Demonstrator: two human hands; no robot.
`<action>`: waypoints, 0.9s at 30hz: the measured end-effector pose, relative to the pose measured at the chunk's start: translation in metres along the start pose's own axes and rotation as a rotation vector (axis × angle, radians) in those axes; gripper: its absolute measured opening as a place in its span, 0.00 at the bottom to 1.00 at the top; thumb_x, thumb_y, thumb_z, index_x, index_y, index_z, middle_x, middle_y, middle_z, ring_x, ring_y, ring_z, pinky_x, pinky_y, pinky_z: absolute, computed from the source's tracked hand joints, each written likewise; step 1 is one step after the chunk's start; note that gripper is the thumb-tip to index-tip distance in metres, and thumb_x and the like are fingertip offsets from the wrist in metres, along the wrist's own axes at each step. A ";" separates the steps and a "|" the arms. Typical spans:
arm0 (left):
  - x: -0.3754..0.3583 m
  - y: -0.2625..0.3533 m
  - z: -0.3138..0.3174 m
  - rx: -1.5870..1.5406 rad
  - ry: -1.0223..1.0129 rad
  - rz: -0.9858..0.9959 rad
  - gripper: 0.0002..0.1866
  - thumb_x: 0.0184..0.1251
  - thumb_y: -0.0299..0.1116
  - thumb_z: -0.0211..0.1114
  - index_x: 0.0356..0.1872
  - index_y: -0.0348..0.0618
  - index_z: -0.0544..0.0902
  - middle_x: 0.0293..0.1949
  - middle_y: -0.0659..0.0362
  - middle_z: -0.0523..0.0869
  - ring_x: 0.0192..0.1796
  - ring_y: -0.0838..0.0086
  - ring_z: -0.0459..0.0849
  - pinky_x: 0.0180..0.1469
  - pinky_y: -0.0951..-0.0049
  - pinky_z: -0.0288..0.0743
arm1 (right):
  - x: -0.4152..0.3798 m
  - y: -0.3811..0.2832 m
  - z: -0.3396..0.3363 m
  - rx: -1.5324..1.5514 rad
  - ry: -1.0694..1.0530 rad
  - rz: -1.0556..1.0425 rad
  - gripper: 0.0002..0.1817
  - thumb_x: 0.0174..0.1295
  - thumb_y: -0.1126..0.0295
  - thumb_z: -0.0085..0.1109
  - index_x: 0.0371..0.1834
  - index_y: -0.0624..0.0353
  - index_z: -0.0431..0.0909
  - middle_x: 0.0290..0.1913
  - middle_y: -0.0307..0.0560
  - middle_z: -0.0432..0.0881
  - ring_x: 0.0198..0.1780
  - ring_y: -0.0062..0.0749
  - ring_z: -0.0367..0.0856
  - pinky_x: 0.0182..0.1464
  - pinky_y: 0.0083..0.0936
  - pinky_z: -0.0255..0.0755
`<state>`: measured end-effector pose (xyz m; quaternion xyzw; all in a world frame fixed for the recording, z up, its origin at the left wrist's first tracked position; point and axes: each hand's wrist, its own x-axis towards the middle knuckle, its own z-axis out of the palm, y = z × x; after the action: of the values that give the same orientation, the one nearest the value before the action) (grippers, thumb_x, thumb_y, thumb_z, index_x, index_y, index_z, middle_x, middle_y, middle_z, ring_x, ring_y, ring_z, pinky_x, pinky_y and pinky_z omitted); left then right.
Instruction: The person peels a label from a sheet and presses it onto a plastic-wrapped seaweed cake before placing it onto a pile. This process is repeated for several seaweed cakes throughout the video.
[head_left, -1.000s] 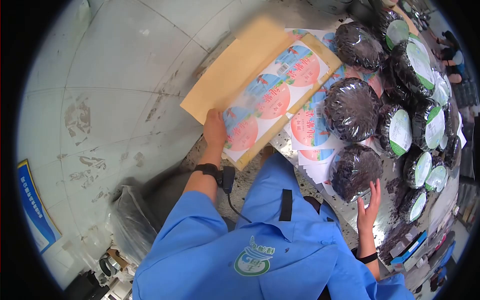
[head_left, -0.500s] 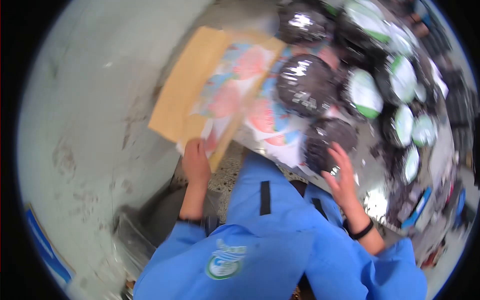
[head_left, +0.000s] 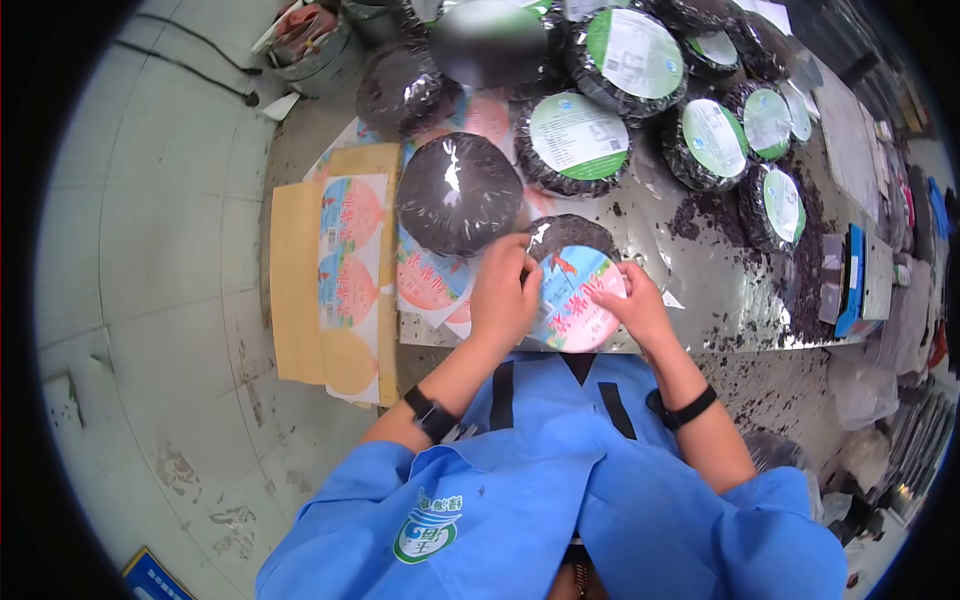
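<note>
A round label (head_left: pixel 582 312), blue above and pink below with pink lettering, is held between both hands at the table's front edge. My left hand (head_left: pixel 508 290) pinches its left side, and my right hand (head_left: pixel 637 302) grips its right side. Behind the label sits a dark, plastic-wrapped round package (head_left: pixel 572 234), partly covered by it. Up and to the left rests a larger dark wrapped package (head_left: pixel 459 194). A sheet of round stickers (head_left: pixel 350 285), with its lowest circle blank, lies on yellow cardboard (head_left: pixel 296 285) at the left.
Several dark wrapped packages with white and green labels (head_left: pixel 578 137) stand at the back and right of the metal table (head_left: pixel 700 285). Dark crumbs (head_left: pixel 790 285) are scattered there. A blue box (head_left: pixel 852 280) lies at the right; a bin (head_left: pixel 318 50) is at the upper left.
My left hand has moved right from the sticker sheet, and both hands now hold the round label together. The cardboard lies at the left of the table. The camera view has turned.
</note>
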<state>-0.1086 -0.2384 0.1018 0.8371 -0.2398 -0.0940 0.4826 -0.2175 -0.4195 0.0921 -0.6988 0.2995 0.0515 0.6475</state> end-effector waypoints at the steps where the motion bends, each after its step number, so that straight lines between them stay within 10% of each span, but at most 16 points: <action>1: 0.006 -0.005 0.007 0.003 -0.015 0.006 0.04 0.53 0.22 0.62 0.26 0.39 0.74 0.51 0.49 0.78 0.53 0.55 0.76 0.54 0.61 0.69 | 0.012 0.006 -0.002 0.011 0.011 0.004 0.18 0.52 0.69 0.69 0.41 0.62 0.71 0.33 0.46 0.84 0.35 0.24 0.82 0.37 0.22 0.76; 8: 0.011 -0.026 0.027 0.492 -0.059 0.078 0.14 0.51 0.27 0.66 0.40 0.40 0.77 0.55 0.48 0.73 0.56 0.54 0.72 0.56 0.56 0.65 | 0.030 -0.026 0.004 -0.818 0.131 0.191 0.34 0.44 0.48 0.71 0.48 0.60 0.70 0.36 0.54 0.83 0.40 0.42 0.84 0.42 0.35 0.75; 12: 0.005 -0.036 0.020 0.479 -0.137 0.087 0.27 0.53 0.33 0.65 0.57 0.41 0.70 0.58 0.47 0.71 0.56 0.53 0.72 0.55 0.56 0.67 | 0.049 0.082 -0.016 -0.472 0.150 0.112 0.43 0.45 0.49 0.71 0.60 0.67 0.65 0.51 0.61 0.79 0.53 0.46 0.79 0.55 0.33 0.71; 17: -0.008 -0.073 0.011 0.355 -0.197 0.186 0.33 0.54 0.40 0.63 0.62 0.43 0.67 0.61 0.46 0.67 0.55 0.53 0.71 0.55 0.57 0.68 | 0.023 0.064 -0.003 -0.015 -0.069 0.125 0.55 0.42 0.64 0.74 0.71 0.69 0.48 0.57 0.53 0.74 0.57 0.38 0.73 0.58 0.33 0.70; 25: -0.038 -0.094 -0.047 0.160 -0.375 0.189 0.47 0.51 0.52 0.68 0.71 0.47 0.55 0.61 0.42 0.66 0.51 0.50 0.76 0.51 0.56 0.72 | 0.029 -0.022 -0.001 -0.238 -0.241 0.027 0.60 0.41 0.68 0.74 0.74 0.62 0.40 0.64 0.59 0.65 0.64 0.40 0.65 0.64 0.32 0.63; 27: -0.044 -0.090 -0.047 0.147 -0.391 0.157 0.52 0.47 0.55 0.70 0.72 0.52 0.54 0.57 0.42 0.68 0.46 0.50 0.79 0.48 0.56 0.73 | 0.043 -0.045 0.002 -0.071 -0.349 0.339 0.61 0.40 0.66 0.75 0.74 0.63 0.40 0.65 0.60 0.63 0.65 0.40 0.65 0.65 0.32 0.61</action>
<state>-0.1007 -0.1435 0.0463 0.8147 -0.3993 -0.1988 0.3705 -0.1596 -0.4337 0.1110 -0.6415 0.2942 0.2898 0.6465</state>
